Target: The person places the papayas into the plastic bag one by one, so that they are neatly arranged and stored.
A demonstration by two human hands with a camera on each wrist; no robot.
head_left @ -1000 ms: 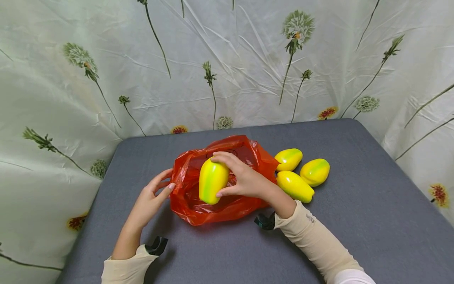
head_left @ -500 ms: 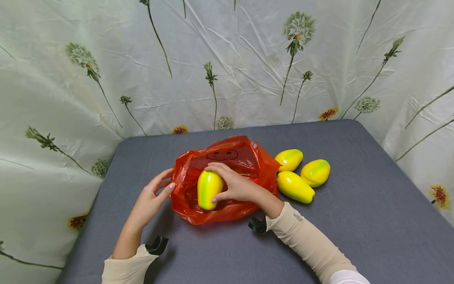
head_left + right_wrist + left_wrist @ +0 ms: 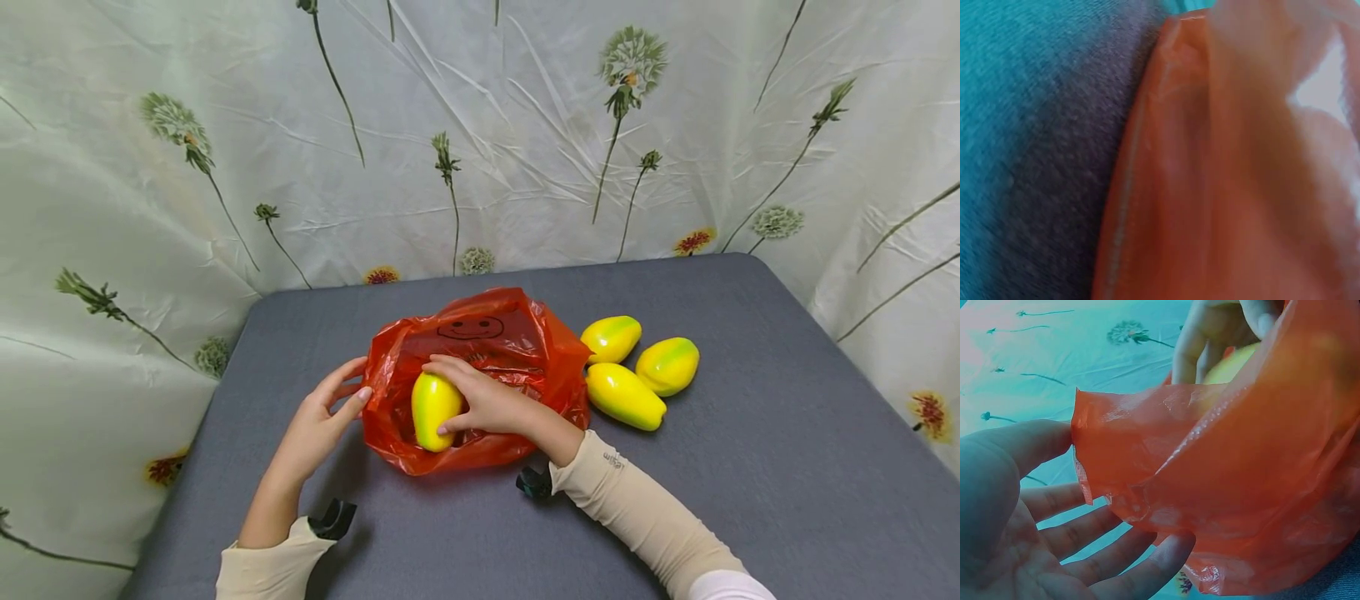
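A red plastic bag [image 3: 480, 450] with a smiley face drawn inside lies with its mouth open on the grey table. My left hand [image 3: 321, 425] pinches its left rim, thumb on one side and fingers on the other; the left wrist view shows the bag's edge [image 3: 1085, 450] at the thumb tip. Inside the mouth, my right hand [image 3: 487, 404] grips a glossy yellow papaya [image 3: 433, 412] with a green streak, held upright between thumb and fingers. Red film [image 3: 1210, 187] fills much of the right wrist view, hiding the right hand's fingers.
Three more papayas lie just right of the bag: one at the back [image 3: 611, 338], one at the right [image 3: 667, 367] and one in front [image 3: 625, 396]. The grey table [image 3: 750, 467] ends at a floral curtain [image 3: 525, 150] behind.
The right hand has lowered the papaya into the bag's mouth, moving down and a little left, so the smiley face now shows. The left hand stays at the rim.
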